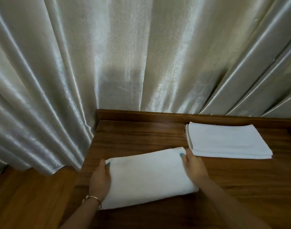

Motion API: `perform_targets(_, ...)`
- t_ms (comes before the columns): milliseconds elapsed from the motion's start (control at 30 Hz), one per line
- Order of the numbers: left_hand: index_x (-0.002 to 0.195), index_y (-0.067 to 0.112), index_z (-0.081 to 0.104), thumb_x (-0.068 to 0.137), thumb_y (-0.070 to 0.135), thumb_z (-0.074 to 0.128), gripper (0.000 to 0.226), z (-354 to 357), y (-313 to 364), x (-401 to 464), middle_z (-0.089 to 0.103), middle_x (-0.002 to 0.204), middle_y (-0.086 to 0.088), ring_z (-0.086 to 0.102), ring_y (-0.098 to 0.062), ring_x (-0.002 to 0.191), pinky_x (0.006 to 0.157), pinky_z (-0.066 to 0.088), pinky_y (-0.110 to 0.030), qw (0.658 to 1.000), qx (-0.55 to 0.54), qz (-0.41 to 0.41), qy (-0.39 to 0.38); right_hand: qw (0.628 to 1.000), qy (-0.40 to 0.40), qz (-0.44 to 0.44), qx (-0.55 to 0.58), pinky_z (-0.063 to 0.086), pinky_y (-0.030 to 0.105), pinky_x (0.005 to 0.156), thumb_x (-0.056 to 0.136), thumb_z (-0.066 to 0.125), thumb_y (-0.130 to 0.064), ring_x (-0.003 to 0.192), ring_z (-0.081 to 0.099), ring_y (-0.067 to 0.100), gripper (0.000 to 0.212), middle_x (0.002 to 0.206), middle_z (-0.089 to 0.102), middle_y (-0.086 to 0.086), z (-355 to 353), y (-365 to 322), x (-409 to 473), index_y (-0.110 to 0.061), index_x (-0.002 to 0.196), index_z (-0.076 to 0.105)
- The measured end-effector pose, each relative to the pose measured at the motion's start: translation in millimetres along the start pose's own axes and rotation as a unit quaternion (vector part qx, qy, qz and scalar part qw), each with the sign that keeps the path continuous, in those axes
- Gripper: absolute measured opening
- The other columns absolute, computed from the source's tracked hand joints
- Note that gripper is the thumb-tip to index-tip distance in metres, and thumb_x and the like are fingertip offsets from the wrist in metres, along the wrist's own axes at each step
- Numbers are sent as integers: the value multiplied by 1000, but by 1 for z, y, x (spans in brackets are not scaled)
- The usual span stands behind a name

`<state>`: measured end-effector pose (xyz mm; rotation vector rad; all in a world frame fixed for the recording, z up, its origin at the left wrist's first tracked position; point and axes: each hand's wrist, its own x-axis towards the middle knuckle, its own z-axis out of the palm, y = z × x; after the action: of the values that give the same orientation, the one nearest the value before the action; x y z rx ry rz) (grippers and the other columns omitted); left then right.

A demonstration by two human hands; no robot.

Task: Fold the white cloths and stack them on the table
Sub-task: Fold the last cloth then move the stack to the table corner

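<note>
Fingers (185, 157) gripping folded white cloth (149, 176)

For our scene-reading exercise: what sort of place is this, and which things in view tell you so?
Probably a home or hotel room: satin curtains hang behind a wooden table, with a stack of folded white cloths on it.

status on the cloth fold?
Left hand and right hand grip folded white cloth's short ends. Finished stack sits right-rear on table. Path to stack clear.

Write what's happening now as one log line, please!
left hand, right hand: grip white cloth ends | folded white stack: beside | wooden table
</note>
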<state>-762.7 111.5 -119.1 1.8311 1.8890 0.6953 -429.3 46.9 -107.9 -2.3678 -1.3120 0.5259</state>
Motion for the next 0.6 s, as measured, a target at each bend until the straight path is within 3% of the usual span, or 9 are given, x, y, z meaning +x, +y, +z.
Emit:
perform_targets(100, 112, 15, 52, 99, 27, 36, 24, 7, -2, -3, 68, 91, -5, 65, -25, 76, 59, 40, -29, 996, 87, -4, 16, 995, 7, -21, -98, 52, 28, 60, 102, 33, -38, 68, 62, 11, 35, 76, 62, -3, 9, 0, 7, -23, 133, 42)
perform_targets(233, 107, 15, 57, 97, 24, 45, 18, 10, 5, -11, 69, 84, -4, 64, -24, 65, 49, 37, -27, 987, 153, 14, 44, 979, 38, -18, -199, 38, 24, 48, 102, 29, -42, 57, 55, 10, 35, 72, 59, -6, 21, -5, 0, -24, 129, 41)
perform_targets(300, 113, 9, 56, 94, 20, 51, 22, 9, 7, -9, 68, 93, -12, 64, -31, 74, 59, 44, -36, 980, 185, 7, 78, 964, 92, -3, -249, 46, 30, 63, 99, 36, -41, 73, 62, 17, 34, 90, 66, 0, 23, -12, -5, -19, 123, 45)
perform_targets(367, 122, 3, 52, 91, 18, 56, 35, 11, 19, -12, 63, 110, -19, 60, -36, 97, 81, 45, -45, 972, 180, -14, 148, 950, 175, -7, -259, 46, 43, 90, 92, 52, -35, 98, 62, 27, 36, 109, 64, 10, 27, -25, -14, -12, 119, 52)
perform_targets(433, 120, 6, 54, 90, 17, 55, 32, 24, 46, -23, 61, 113, -17, 58, -34, 104, 92, 45, -46, 973, 143, 56, 172, 959, 202, -105, -171, 44, 44, 99, 87, 60, -28, 109, 59, 29, 38, 119, 62, 11, 43, -49, -28, -12, 121, 56)
perform_targets(533, 116, 13, 59, 78, 25, 70, 41, 55, 80, -48, 66, 114, -14, 64, -30, 105, 96, 49, -47, 976, 119, 173, 59, 970, 42, -240, -18, 31, 30, 112, 96, 52, -27, 133, 45, 20, 43, 146, 47, 5, 77, -84, -49, -20, 139, 48)
perform_targets(600, 137, 14, 45, 88, 37, 59, 56, 66, 79, -57, 46, 144, -12, 42, -28, 135, 115, 26, -44, 974, 169, 139, -60, 969, -56, -241, -23, 12, 23, 117, 102, 37, -36, 146, 22, 12, 52, 160, 22, -4, 91, -85, -55, -24, 151, 26)
